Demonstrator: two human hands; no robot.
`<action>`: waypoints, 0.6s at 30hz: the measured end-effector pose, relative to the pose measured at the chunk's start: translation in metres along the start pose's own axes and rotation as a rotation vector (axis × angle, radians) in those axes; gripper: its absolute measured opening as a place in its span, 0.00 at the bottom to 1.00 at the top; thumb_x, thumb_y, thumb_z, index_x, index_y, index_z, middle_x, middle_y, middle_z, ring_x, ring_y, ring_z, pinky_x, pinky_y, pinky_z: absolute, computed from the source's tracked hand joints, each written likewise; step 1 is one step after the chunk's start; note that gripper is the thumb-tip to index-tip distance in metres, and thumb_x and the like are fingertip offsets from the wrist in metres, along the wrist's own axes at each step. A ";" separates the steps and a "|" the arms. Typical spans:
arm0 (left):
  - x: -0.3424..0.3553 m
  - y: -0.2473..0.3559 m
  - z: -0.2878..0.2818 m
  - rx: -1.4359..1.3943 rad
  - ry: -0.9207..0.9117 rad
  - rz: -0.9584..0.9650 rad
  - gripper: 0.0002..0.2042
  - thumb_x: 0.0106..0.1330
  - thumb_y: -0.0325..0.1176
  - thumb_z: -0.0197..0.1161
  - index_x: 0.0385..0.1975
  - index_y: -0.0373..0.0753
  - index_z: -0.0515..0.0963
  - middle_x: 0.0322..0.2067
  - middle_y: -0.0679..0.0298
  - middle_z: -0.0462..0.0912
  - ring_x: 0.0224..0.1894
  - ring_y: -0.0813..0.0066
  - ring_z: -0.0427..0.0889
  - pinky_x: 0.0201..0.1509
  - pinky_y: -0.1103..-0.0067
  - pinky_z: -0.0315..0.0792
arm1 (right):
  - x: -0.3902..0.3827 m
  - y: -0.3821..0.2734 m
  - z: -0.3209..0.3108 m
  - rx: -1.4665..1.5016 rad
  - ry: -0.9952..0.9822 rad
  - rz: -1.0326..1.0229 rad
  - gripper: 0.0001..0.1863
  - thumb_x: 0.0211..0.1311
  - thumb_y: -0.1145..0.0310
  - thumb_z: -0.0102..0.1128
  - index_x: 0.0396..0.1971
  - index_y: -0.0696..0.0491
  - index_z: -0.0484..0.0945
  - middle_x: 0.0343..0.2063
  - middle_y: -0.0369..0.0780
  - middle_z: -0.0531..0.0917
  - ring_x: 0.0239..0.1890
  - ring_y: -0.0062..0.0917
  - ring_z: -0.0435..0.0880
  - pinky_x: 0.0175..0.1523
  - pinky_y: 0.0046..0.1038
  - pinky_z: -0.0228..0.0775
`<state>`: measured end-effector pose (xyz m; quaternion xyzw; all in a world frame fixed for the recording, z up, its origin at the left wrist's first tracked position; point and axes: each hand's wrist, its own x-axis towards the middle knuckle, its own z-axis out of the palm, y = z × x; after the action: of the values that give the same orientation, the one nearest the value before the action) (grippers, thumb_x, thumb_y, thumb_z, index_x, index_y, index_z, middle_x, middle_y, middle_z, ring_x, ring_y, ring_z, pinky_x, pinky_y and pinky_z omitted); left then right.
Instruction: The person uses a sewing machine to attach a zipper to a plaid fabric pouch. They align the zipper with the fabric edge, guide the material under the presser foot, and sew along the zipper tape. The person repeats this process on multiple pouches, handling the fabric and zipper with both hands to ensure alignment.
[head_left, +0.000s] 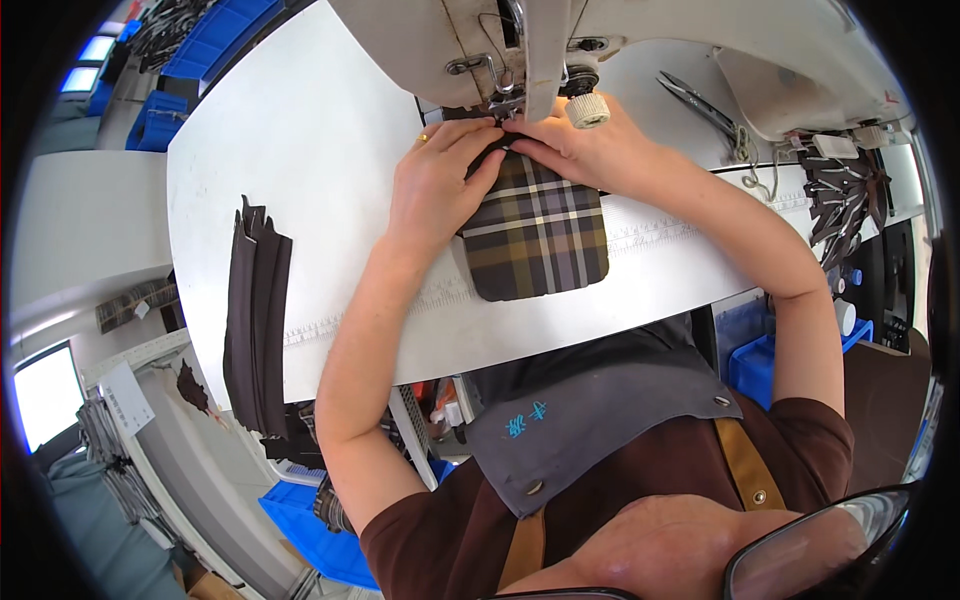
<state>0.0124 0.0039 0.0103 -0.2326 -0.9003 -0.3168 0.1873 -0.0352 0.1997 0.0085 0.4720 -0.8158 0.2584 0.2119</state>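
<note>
A plaid fabric piece (540, 235) with rounded lower corners lies flat on the white table, its upper end under the head of a sewing machine (640, 35). My left hand (440, 180) presses a dark strip at the upper edge of this piece, fingertips beside the presser foot (506, 103). From the other side my right hand (590, 145) pinches the same edge between thumb and fingers, close to the needle area. Both hands are closed on the cloth. The machine head hides part of my right fingers and the stitching spot.
Dark fabric strips (258, 320) hang over the table's left front edge. Scissors (700, 105) lie right of the machine, near a loose cord. More dark pieces (845, 200) are bunched at the far right. A blue bin (325, 535) stands below, left of my body.
</note>
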 end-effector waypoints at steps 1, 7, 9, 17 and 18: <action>0.001 0.000 0.001 0.023 0.005 0.003 0.10 0.53 0.26 0.64 0.36 0.38 0.81 0.40 0.63 0.82 0.40 0.65 0.80 0.44 0.75 0.73 | 0.000 0.000 0.002 -0.045 -0.007 -0.023 0.10 0.49 0.65 0.64 0.31 0.52 0.79 0.24 0.39 0.77 0.28 0.33 0.77 0.31 0.34 0.71; 0.007 0.001 0.003 0.105 0.002 0.016 0.09 0.53 0.28 0.65 0.35 0.38 0.81 0.36 0.61 0.82 0.36 0.65 0.80 0.41 0.75 0.73 | 0.000 0.004 0.014 0.038 0.083 0.081 0.08 0.49 0.66 0.63 0.26 0.54 0.78 0.21 0.40 0.76 0.25 0.35 0.77 0.29 0.33 0.70; 0.012 0.000 0.004 0.010 -0.003 -0.100 0.08 0.54 0.28 0.65 0.33 0.37 0.81 0.33 0.61 0.82 0.34 0.67 0.80 0.39 0.77 0.73 | 0.002 0.004 0.016 0.295 0.067 0.320 0.09 0.50 0.65 0.63 0.25 0.56 0.78 0.19 0.41 0.78 0.22 0.34 0.78 0.27 0.31 0.69; 0.010 0.000 0.008 -0.291 0.050 -0.341 0.05 0.54 0.27 0.64 0.29 0.35 0.81 0.31 0.62 0.82 0.33 0.71 0.78 0.38 0.79 0.71 | -0.028 -0.040 -0.032 0.104 -0.039 -0.221 0.22 0.47 0.61 0.65 0.41 0.60 0.76 0.33 0.39 0.82 0.28 0.30 0.81 0.32 0.31 0.73; 0.012 -0.001 0.005 -0.308 0.025 -0.314 0.05 0.55 0.27 0.64 0.30 0.35 0.82 0.31 0.62 0.82 0.33 0.74 0.78 0.39 0.81 0.70 | -0.032 -0.046 -0.023 0.039 -0.041 -0.224 0.22 0.47 0.62 0.64 0.41 0.60 0.75 0.34 0.39 0.82 0.30 0.30 0.81 0.32 0.31 0.73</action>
<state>0.0010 0.0103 0.0116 -0.1114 -0.8640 -0.4788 0.1088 0.0223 0.2154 0.0176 0.5696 -0.7567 0.2394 0.2136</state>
